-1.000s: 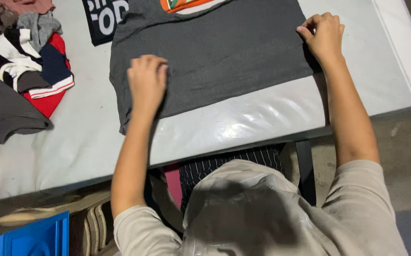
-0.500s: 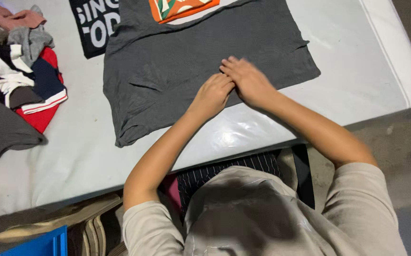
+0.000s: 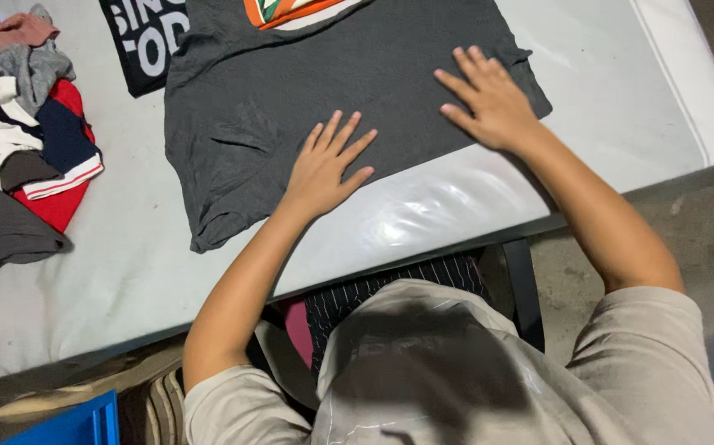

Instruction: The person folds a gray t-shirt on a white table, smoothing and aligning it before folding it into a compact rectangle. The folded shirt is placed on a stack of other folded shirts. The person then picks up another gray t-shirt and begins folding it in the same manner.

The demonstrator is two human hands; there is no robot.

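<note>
A dark grey T-shirt (image 3: 291, 91) with an orange and white print at its top lies spread flat on a white table (image 3: 621, 107). My left hand (image 3: 328, 165) rests flat on the shirt's lower middle, fingers spread. My right hand (image 3: 489, 99) presses flat on the shirt's lower right part, fingers apart. Neither hand holds anything.
A black garment with white lettering (image 3: 143, 41) lies beside the shirt at the top left. A pile of mixed clothes (image 3: 27, 140) in red, navy, white and grey sits at the table's left. A blue bin (image 3: 68, 424) shows at the bottom left, on the floor.
My hands came together at the shirt's bottom edge, then slid apart across the fabric. The left hand now sits mid-shirt and the right hand near the right side.
</note>
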